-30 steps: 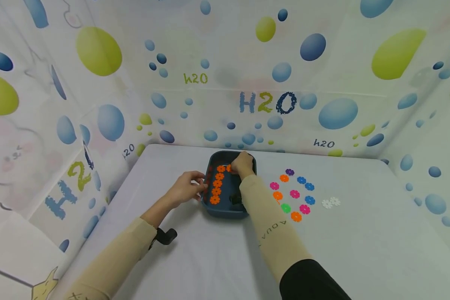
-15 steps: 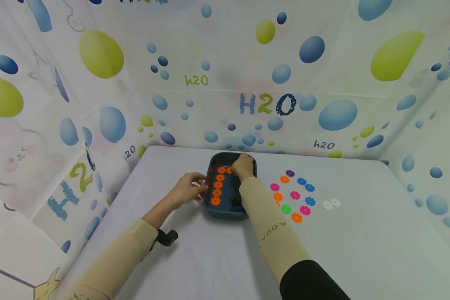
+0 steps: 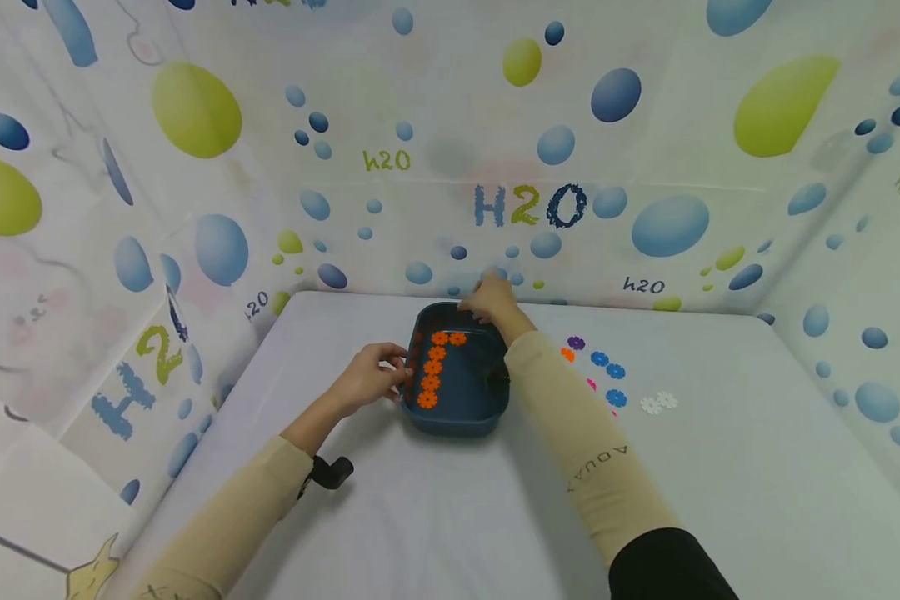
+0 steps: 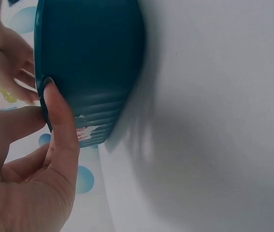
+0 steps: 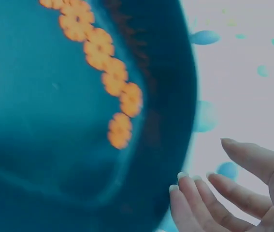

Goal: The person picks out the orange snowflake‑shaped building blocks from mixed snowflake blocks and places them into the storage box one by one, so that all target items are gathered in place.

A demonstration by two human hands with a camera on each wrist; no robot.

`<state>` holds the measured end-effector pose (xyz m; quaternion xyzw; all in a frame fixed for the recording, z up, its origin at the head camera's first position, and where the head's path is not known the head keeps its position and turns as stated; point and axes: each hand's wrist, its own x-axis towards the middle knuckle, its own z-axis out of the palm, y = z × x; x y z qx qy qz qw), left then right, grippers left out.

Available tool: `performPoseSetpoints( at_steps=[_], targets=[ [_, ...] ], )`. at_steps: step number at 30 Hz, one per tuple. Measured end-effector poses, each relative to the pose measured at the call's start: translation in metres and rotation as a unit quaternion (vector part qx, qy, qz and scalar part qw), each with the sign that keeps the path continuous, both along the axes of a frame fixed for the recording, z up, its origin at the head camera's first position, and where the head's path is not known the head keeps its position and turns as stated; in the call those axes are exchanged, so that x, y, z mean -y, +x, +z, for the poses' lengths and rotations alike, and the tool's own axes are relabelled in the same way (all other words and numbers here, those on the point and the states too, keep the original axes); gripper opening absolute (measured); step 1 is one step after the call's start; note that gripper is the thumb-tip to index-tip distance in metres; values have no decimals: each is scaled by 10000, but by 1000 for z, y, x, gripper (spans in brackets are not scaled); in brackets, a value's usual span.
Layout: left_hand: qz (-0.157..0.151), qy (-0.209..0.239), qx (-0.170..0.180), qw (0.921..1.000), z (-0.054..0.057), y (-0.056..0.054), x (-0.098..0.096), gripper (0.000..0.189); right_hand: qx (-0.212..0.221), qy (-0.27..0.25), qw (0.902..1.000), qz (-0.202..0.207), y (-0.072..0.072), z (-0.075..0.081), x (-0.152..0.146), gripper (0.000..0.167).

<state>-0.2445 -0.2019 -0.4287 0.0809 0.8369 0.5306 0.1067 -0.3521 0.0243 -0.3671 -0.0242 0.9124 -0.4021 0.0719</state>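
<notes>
A dark teal plastic bin [image 3: 457, 425] stands on the white table. Along its left inside runs a row of orange flower-shaped pieces [image 3: 432, 367], with one more beside the row's far end. My left hand [image 3: 366, 377] pinches the bin's left rim between thumb and finger, as the left wrist view shows on the bin wall [image 4: 88, 48]. Over the far right part of the rim hovers my right hand [image 3: 491, 300]. In the right wrist view that hand [image 5: 228, 198] has loosely spread fingers with nothing between them, close to the bin's edge.
Right of the bin lie loose flower pieces: blue ones [image 3: 616, 398], a purple one [image 3: 576, 342], an orange one [image 3: 567, 355] and white ones [image 3: 658, 403]. My right sleeve [image 3: 577, 425] covers part of that group. A patterned curtain [image 3: 420, 217] hangs behind the table.
My right hand has risen out of the bin and moved up toward its far rim, leaving an orange flower piece inside. My right sleeve now hides more loose pieces. The left hand stays put.
</notes>
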Motion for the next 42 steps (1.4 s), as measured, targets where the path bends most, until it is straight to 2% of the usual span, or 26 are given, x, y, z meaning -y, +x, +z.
performPoseSetpoints(
  at_steps=[6, 10, 14, 20, 30, 36, 42],
  targets=[
    [101, -21, 106, 9999, 1, -1, 0, 41, -113, 309, 9980, 534, 3, 27, -17, 34],
    [112, -32, 123, 9999, 1, -1, -3, 40, -330, 561, 9943, 848, 11, 35, -33, 35],
    [134, -13, 84, 9999, 0, -2, -4, 39, -476, 550, 9912, 1102, 18, 39, -53, 36],
    [167, -76, 55, 9998, 1, -4, -6, 40, -494, 690, 9871, 1361, 24, 38, -82, 37],
    [231, -94, 93, 9996, 3, -9, -12, 42, -387, 906, 9851, 1407, 27, 30, -124, 40],
    [219, -41, 85, 9997, 3, -11, -15, 44, -203, 995, 9837, 1486, 35, 25, -147, 41],
    [262, -26, 111, 9996, 5, -12, -17, 44, -110, 1071, 9798, 1688, 44, 13, -173, 35]
  ],
)
